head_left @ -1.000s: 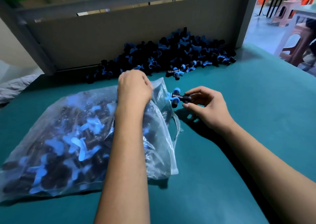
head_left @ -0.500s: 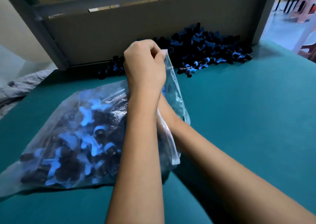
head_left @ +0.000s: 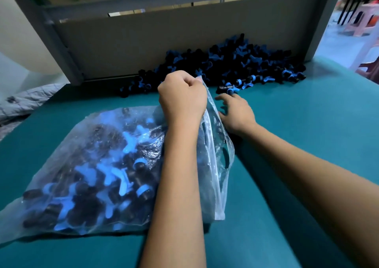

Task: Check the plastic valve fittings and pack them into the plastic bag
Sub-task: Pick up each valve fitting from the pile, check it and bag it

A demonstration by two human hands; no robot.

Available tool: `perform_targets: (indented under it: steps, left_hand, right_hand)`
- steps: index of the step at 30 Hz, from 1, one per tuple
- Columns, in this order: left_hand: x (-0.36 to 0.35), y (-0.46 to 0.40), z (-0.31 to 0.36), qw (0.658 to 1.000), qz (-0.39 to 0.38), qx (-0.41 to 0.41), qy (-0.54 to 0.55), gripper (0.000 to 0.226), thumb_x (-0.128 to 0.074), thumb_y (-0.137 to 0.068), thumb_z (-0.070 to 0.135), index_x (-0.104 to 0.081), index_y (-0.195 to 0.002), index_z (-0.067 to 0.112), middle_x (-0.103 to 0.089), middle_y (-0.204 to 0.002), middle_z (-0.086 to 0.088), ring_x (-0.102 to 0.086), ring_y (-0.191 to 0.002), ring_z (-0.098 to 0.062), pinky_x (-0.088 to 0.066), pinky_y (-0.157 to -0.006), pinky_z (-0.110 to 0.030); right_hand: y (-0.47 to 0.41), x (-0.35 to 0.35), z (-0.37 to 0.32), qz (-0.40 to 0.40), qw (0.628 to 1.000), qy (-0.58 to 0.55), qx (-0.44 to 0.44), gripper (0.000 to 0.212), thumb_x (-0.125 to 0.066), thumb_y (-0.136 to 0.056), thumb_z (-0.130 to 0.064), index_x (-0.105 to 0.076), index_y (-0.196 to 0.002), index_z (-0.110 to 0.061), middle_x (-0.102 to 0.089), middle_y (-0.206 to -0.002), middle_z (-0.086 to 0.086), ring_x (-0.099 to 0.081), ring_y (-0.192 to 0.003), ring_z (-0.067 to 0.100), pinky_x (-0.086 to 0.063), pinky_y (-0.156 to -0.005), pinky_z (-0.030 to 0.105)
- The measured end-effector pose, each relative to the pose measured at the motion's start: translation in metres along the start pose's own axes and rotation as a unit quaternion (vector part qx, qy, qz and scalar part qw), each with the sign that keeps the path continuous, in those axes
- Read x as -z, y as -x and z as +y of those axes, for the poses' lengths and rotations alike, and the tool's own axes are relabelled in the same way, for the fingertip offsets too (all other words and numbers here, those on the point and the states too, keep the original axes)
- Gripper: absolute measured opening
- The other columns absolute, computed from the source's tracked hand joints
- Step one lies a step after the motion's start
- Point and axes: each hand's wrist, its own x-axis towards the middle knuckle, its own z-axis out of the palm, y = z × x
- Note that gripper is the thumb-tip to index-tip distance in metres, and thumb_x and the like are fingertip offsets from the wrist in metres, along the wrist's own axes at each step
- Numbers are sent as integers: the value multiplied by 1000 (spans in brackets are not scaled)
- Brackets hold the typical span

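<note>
Broadly, a teal table (head_left: 307, 144) fills the lower view, with a grey board (head_left: 164, 48) standing upright along its far edge. Against that board lies a long heap of loose valve fittings (head_left: 235, 62), black bodies with blue handles, spreading toward the right end of the table. On the near left of the table rests the plastic bag (head_left: 82, 165), clear and already bulging with fittings, its mouth facing right and lifted upward. The left hand (head_left: 182, 97) has its fingers curled tight round the upper lip of the bag's mouth, pinching the film and holding it raised. The right hand (head_left: 235, 112) lies just beside the mouth, palm down over the table, fingers loosely spread and holding nothing, their tips close to a single fitting (head_left: 229, 88) that sits at the near edge of the heap; whether they touch it is hard to tell, since the motion blurs them. Pink stools (head_left: 361, 21) stand beyond the table at the far right.
</note>
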Motion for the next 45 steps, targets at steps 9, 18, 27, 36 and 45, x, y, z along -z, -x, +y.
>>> perform_targets:
  steps: [9, 18, 27, 36, 45]
  left_hand:
    - [-4, -1, -2, 1000, 9, -9, 22, 27, -71, -91, 21, -65, -65, 16, -66, -72, 1, -56, -72, -20, -46, -71, -25]
    - [-21, 7, -10, 994, -81, -9, -74, 24, -72, -86, 35, -64, -67, 22, -70, -77, 6, -66, -81, -25, -54, -74, -32]
    - [-44, 27, -20, 936, -352, 24, 14, 27, -84, -86, 19, -73, -110, 16, -73, -90, -5, -75, -67, -22, -60, -66, -26]
    - [-51, 29, -32, 936, -340, 58, 66, 13, -85, -80, -1, -77, -85, 8, -77, -83, -11, -72, -75, -18, -62, -85, -37]
    - [-50, 29, -36, 928, -342, 94, 109, 19, -84, -78, -5, -70, -84, 5, -74, -84, -19, -72, -69, -22, -62, -76, -31]
  right_hand:
    - [-12, -17, -44, -192, 960, -198, 49, 11, -52, -94, -30, -58, -95, -39, -61, -112, -8, -62, -113, 25, -47, -100, 44]
    - [25, 14, 27, 103, 949, -299, -10, 13, -65, -92, -27, -73, -103, -27, -70, -92, 2, -60, -74, 15, -50, -71, 31]
    - [79, 46, 66, -51, 827, -558, -42, 21, -66, -96, -27, -72, -90, -8, -57, -58, 7, -36, -40, 12, -38, -47, 21]
    - [78, 50, 69, -64, 777, -626, -30, 5, -65, -93, -2, -69, -93, -4, -70, -79, 14, -66, -64, 18, -55, -61, 22]
    - [82, 48, 62, 7, 867, -497, -27, 23, -85, -78, -12, -73, -96, -4, -76, -88, 17, -71, -68, 24, -53, -51, 28]
